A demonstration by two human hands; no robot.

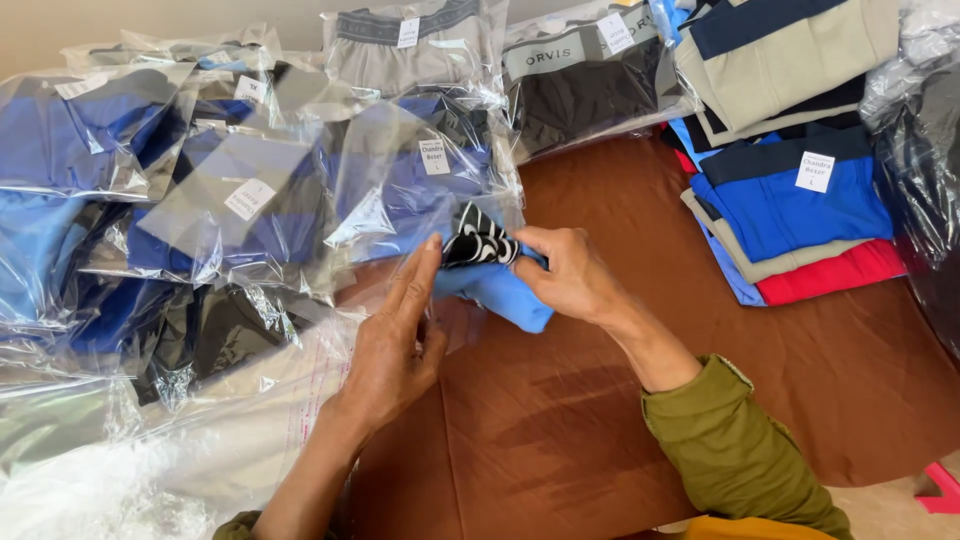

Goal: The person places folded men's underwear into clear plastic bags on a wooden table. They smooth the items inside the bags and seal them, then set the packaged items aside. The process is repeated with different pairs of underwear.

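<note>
Folded blue underwear (500, 290) with a black-and-white patterned waistband sits between both hands, just above the brown surface (620, 400). Right hand (572, 272) pinches it closed at the band; left hand (395, 345) presses flat, fingers straight, against its near edge, with a clear plastic bag (300, 400) lying beneath. Judging by the layout, plenty is already wrapped: bagged garments (250, 190) pile up on the left. Still unwrapped, a loose stack of folded pairs (790, 215) in blue, beige and red waits on the right. So this one looks mid-packing, not bagged yet.
</note>
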